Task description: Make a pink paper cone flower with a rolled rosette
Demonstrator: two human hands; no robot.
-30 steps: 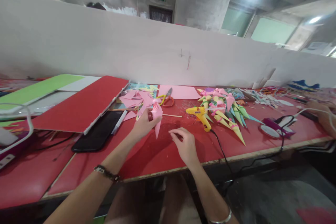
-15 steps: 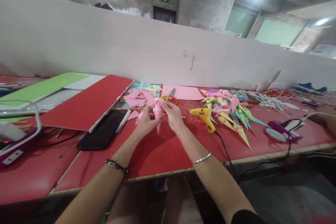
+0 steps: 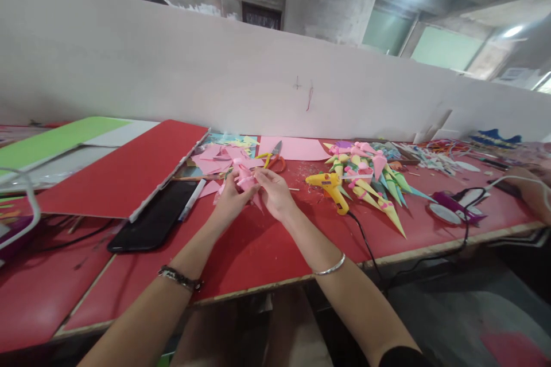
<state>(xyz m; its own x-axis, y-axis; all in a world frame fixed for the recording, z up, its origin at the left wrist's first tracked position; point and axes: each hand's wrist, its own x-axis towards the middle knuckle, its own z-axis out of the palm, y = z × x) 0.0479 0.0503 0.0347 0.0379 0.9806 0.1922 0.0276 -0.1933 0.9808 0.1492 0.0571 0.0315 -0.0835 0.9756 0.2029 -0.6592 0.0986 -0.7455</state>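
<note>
My left hand point(image 3: 230, 198) is closed round a small pink paper cone figure point(image 3: 245, 180) with a rounded top. The figure leans, its pointed end showing below my fingers. On its right side, my right hand point(image 3: 278, 195) pinches at the figure with bent fingers; whether a small piece is between the fingertips is hidden. Just behind my hands lie scissors point(image 3: 275, 156) with yellow and orange handles and cut pink paper pieces point(image 3: 217, 159). A yellow glue gun point(image 3: 328, 186) rests on the red tabletop to the right of my right hand.
Several yellow, green and pink paper cones point(image 3: 365, 178) are heaped beyond the glue gun. At left are a black phone point(image 3: 148, 223), a marker point(image 3: 192, 200) and a red board point(image 3: 124, 169). A purple power strip point(image 3: 471, 215) and another person's arm point(image 3: 536, 192) are at right. A white partition point(image 3: 258, 86) stands behind.
The pink figure has gone from nearly upright to tilted, its top leaning left. My hands have shifted slightly left in view, as has the whole scene with the camera's turn.
</note>
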